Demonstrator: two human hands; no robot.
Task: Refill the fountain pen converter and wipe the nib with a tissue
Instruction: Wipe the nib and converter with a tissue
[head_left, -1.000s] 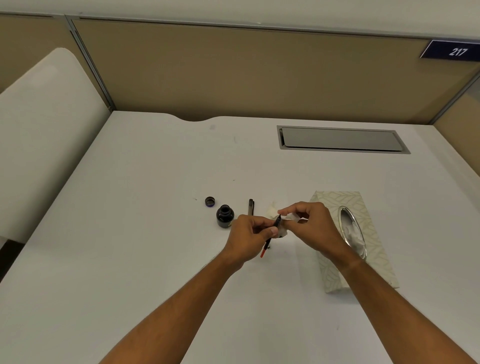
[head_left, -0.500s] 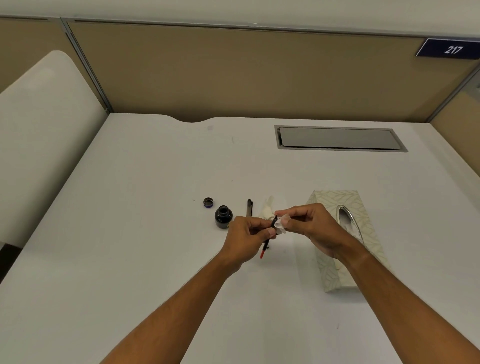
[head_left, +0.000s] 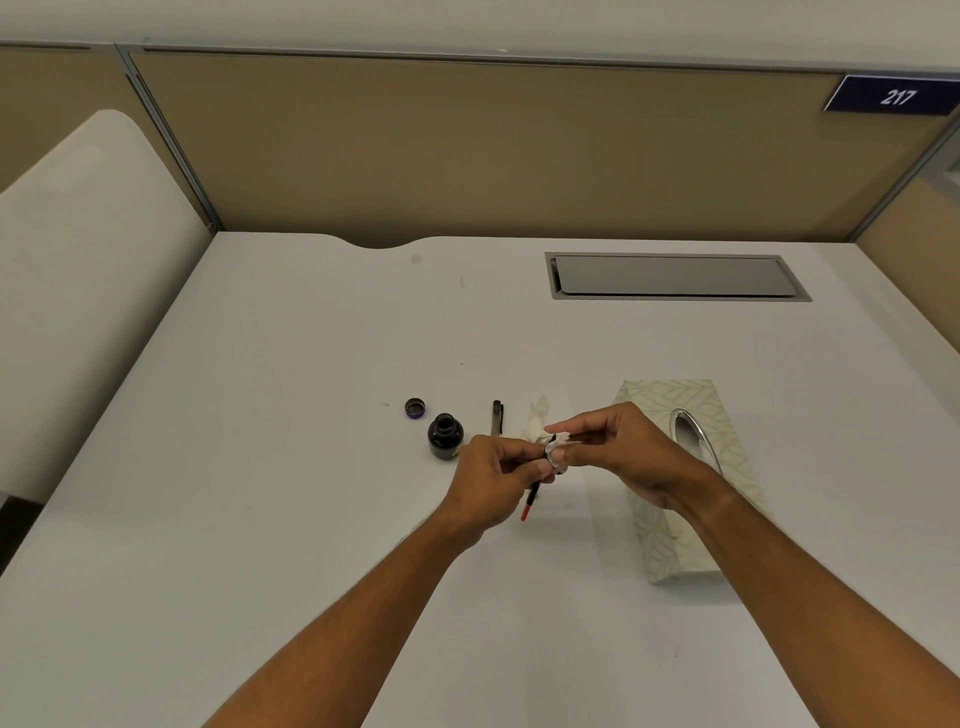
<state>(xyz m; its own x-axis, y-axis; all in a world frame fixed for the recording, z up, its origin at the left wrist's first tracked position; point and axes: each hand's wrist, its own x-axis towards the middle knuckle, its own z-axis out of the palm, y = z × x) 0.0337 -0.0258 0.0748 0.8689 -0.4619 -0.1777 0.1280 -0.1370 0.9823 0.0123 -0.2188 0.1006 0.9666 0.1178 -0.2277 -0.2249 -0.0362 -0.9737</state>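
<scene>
The left hand (head_left: 488, 480) grips the pen section (head_left: 534, 491), its red-tipped converter end pointing down toward the person, while the right hand (head_left: 618, 452) pinches a small tissue (head_left: 557, 454) around the nib just beside the left thumb, with the open ink bottle (head_left: 445, 435) just left of the left hand.

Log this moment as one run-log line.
step: wiping nib | left hand: holds pen section | right hand: pinches tissue on nib end | ink bottle: open, cap beside it
</scene>
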